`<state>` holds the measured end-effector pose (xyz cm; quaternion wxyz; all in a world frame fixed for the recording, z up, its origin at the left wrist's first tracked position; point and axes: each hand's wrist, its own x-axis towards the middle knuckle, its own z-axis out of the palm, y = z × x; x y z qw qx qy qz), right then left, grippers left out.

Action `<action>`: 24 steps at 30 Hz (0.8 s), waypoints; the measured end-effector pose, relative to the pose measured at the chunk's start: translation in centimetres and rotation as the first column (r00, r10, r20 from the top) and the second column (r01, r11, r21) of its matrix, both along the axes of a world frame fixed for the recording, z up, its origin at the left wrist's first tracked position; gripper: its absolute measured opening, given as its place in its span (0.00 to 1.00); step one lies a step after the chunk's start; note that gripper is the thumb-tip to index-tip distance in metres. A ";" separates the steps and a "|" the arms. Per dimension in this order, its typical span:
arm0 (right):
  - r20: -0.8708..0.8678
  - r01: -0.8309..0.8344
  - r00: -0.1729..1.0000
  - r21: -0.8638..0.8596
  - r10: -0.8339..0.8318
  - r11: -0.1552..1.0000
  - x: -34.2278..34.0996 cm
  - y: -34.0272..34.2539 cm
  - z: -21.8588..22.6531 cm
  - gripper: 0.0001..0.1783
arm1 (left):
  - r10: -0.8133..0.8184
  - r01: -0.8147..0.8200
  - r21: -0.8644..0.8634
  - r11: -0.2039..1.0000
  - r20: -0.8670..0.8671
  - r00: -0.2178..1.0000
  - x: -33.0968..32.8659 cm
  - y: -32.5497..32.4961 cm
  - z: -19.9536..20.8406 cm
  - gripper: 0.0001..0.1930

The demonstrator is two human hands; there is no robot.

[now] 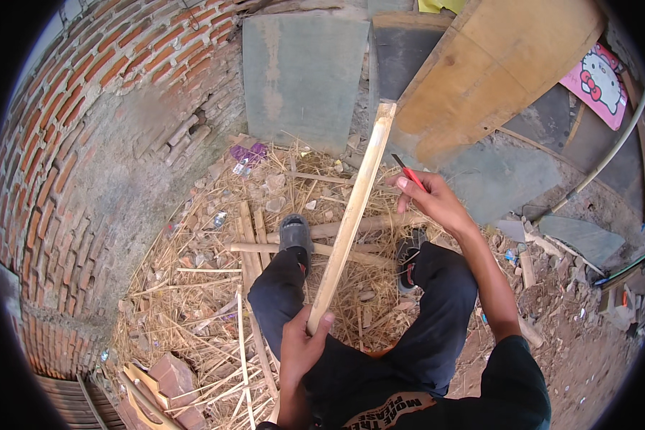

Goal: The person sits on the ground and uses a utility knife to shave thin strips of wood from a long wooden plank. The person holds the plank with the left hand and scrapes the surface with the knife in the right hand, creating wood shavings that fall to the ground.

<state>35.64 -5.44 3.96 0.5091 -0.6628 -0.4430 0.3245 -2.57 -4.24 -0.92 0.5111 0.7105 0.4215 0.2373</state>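
My left hand (304, 345) grips the lower end of a long split bamboo strip (356, 208), which slants up and away between my knees. The strip is pale yellow, with a lengthwise ridge and a blunt far end. To the right of its upper part, my right hand (431, 198) is closed round a red-handled knife (413, 178). Its thin dark blade points up and left, close to the bamboo but apart from it. Part of the handle is hidden in my fingers.
Straw, shavings and rubble (193, 287) cover the ground round my sandalled feet. Several wooden poles (322, 249) lie there. A brick wall (72, 179) rises on the left. Grey panels (304, 79) and a brown board (494, 64) lean at the back. A pipe (613, 149) stands at the right.
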 end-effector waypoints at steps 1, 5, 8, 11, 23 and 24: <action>-0.081 -0.009 0.997 0.033 0.011 0.999 -1.5 -0.4 1.7 0.24 | -0.014 0.014 0.014 1.000 -0.006 1.000 0.4 0.1 0.3 0.16; -0.253 -0.014 0.967 0.070 0.031 0.997 -4.1 -1.5 2.8 0.23 | -0.066 0.066 0.019 0.998 0.032 0.997 1.7 -0.1 1.7 0.15; -0.266 0.001 0.964 0.040 0.010 0.999 -3.9 -2.0 1.7 0.21 | -0.087 0.087 0.007 0.996 -0.018 0.996 2.4 -0.2 2.8 0.13; -0.285 0.045 0.959 0.111 -0.012 0.993 -3.9 -1.8 1.2 0.20 | -0.107 0.108 0.047 0.993 -0.012 0.994 2.5 0.0 1.9 0.12; 0.365 -0.008 0.927 0.248 -0.086 0.969 -6.7 -5.0 0.9 0.17 | -0.062 0.061 0.017 0.998 0.079 0.995 4.3 0.3 3.3 0.12; 0.477 -0.069 0.876 0.264 -0.069 0.962 -7.4 -5.5 0.7 0.17 | -0.066 0.063 0.038 0.997 0.085 0.994 4.4 0.5 3.2 0.12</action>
